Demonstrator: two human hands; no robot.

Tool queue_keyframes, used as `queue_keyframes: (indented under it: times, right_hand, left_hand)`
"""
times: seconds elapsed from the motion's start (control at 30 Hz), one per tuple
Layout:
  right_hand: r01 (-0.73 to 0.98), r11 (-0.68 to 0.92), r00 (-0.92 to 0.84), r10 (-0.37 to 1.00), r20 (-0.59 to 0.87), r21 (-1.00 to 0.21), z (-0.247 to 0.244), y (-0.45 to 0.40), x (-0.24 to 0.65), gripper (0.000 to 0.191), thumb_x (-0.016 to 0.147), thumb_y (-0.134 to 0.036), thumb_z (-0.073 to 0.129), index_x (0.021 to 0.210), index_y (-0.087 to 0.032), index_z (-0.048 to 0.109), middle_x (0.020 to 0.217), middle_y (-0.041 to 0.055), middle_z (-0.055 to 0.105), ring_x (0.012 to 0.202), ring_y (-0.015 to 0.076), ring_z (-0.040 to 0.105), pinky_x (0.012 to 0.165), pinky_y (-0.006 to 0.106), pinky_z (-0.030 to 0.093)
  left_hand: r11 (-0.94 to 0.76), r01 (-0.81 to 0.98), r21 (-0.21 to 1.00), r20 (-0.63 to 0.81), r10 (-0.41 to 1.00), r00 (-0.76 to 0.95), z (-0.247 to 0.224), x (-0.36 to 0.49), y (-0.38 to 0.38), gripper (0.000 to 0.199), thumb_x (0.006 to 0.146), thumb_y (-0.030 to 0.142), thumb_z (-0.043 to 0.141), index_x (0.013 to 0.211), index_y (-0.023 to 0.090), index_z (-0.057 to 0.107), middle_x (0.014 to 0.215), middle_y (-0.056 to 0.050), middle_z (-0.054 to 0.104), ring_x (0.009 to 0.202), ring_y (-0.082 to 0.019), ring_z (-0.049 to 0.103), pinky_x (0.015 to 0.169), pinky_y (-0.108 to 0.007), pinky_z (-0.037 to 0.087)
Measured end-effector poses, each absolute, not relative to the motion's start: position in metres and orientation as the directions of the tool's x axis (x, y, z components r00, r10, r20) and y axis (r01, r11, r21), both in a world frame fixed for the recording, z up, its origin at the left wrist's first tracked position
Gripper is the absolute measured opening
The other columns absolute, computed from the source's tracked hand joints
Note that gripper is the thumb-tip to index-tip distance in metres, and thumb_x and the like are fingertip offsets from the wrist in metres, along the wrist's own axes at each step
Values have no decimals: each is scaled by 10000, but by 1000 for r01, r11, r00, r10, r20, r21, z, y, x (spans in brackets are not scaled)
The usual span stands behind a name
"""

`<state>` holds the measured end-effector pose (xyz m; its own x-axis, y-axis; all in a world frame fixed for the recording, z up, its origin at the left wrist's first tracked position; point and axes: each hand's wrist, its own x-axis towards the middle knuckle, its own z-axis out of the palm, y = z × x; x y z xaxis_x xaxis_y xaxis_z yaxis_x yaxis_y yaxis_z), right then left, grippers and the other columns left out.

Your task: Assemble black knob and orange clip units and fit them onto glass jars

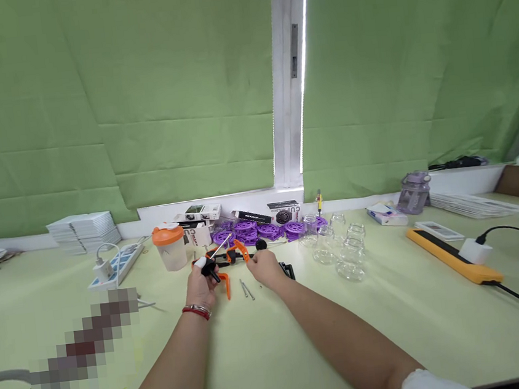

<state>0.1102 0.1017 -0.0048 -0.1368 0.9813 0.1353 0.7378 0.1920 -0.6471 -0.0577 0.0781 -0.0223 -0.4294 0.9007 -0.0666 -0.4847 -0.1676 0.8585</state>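
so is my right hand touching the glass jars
Apart: the head view shows pale green tabletop between the right hand and the nearest of the glass jars.

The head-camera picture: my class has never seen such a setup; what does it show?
No robot appears; a head-worn camera looks forward and down. The wearer's bare left hand holds what looks like a black-handled screwdriver; the bare right hand is at an orange-and-black assembly, its exact grip hidden. On the pale green table lie thin silvery rods and round purple openwork discs; clear rounded jars stand to the right, a translucent orange-lidded cup to the left.
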Motion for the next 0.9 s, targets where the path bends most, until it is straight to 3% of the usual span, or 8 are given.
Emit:
queue_keyframes:
  times: [0.17, 0.33, 0.53, 0.9]
  right_hand:
    - [561, 164, -124, 986, 113, -811, -13, 101, 162, 204, 865, -273, 415, 814, -157, 575, 722, 41, 665, 449, 89, 513, 454, 204, 347]
    - [553, 248, -49, 963, 266, -796, -29, 88, 200, 179, 847, -295, 448, 716, -188, 506, 611, 0, 593, 462, 97, 477, 431, 201, 303]
    - [473, 243, -48, 967, 250, -847, -42, 74, 208, 172, 868, -320, 423, 741, -205, 443, 552, -45, 495, 412, 93, 478, 413, 196, 294]
    - [592, 269, -13, 946, 325, -760, -36, 64, 203, 163, 869, -264, 430, 720, -199, 435, 574, -16, 517, 449, 96, 447, 433, 204, 234]
  left_hand:
    - [-65, -533, 844, -53, 978, -203, -12, -40, 68, 236, 758, 344, 543, 812, 122, 601, 552, -19, 551, 436, -84, 465, 377, -180, 332]
    - [92, -413, 906, -87, 996, 31, -11, -21, 61, 268, 712, 345, 632, 834, 106, 619, 626, -33, 585, 466, -79, 474, 397, -187, 331]
    - [59, -274, 960, -22, 990, 136, -18, -9, 59, 315, 732, 419, 631, 827, 120, 603, 610, 15, 541, 420, -47, 386, 398, -190, 293]
    - [49, -168, 985, -17, 982, 188, -13, -7, 54, 331, 759, 465, 588, 815, 140, 557, 750, -12, 575, 454, -40, 375, 389, -183, 224]
